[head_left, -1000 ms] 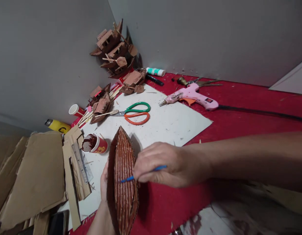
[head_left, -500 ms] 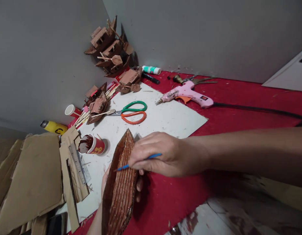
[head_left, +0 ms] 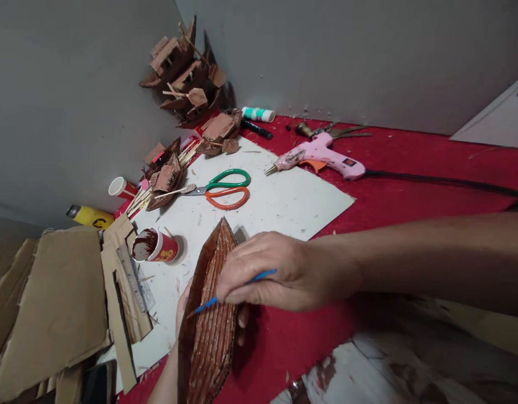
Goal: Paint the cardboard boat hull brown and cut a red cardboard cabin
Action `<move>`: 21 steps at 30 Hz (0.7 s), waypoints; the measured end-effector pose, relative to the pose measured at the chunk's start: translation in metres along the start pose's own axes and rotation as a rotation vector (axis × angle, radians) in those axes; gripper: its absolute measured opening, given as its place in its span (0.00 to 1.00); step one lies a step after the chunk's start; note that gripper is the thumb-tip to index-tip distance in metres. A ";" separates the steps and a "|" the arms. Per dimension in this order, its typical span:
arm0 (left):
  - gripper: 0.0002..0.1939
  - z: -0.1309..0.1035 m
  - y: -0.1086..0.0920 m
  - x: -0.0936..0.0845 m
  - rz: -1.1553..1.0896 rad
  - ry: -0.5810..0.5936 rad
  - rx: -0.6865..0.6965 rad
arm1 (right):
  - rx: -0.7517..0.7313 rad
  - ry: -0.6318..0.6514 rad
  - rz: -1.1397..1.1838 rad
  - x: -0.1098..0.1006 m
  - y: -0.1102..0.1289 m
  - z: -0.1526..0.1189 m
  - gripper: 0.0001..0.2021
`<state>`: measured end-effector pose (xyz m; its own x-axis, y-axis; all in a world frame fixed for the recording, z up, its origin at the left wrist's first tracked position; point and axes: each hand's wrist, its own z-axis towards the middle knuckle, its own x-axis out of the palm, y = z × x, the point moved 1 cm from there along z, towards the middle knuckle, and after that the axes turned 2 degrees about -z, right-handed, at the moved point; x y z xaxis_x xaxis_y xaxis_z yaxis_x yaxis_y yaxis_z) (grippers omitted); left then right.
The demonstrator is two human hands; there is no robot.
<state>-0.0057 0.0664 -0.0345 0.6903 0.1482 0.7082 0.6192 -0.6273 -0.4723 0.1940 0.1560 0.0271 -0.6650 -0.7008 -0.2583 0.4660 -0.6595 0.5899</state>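
Note:
In the head view, a brown-painted cardboard boat hull [head_left: 208,336] with a ridged, glossy inside lies tilted in my left hand [head_left: 184,306]. That hand wraps beneath it, with fingertips showing past the right edge; the palm is hidden behind the hull. My right hand [head_left: 269,272] pinches a thin blue paintbrush [head_left: 206,304] over the hull. Its bristle tip meets the inner face of the left side wall. To the left of the hull stands a red and white paper cup [head_left: 166,248], its inside coated with dark brown paint.
Scissors [head_left: 227,188] lie on a white sheet [head_left: 292,202] over a red cloth. Beyond are a pink glue gun [head_left: 322,157], a glue stick [head_left: 259,115] and a black marker [head_left: 257,129]. Several cardboard model boats [head_left: 175,67] stand at the back; cardboard sheets [head_left: 52,292] lie left.
My right hand has shifted slightly down, and the brush tip has slid down and left along the hull's left wall. My left hand still holds the hull.

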 end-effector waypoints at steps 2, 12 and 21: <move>0.19 0.000 -0.001 0.000 0.003 -0.012 -0.029 | 0.054 -0.049 -0.050 -0.001 -0.001 0.000 0.05; 0.19 0.000 -0.005 0.004 0.022 -0.128 -0.092 | 0.020 0.023 -0.054 -0.002 -0.001 0.003 0.07; 0.19 -0.003 -0.008 0.007 0.018 -0.153 -0.126 | 0.089 0.107 0.108 -0.001 0.007 0.004 0.07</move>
<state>-0.0070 0.0707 -0.0241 0.7555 0.2446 0.6078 0.5612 -0.7203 -0.4078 0.1959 0.1532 0.0346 -0.5460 -0.7942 -0.2667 0.4747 -0.5556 0.6827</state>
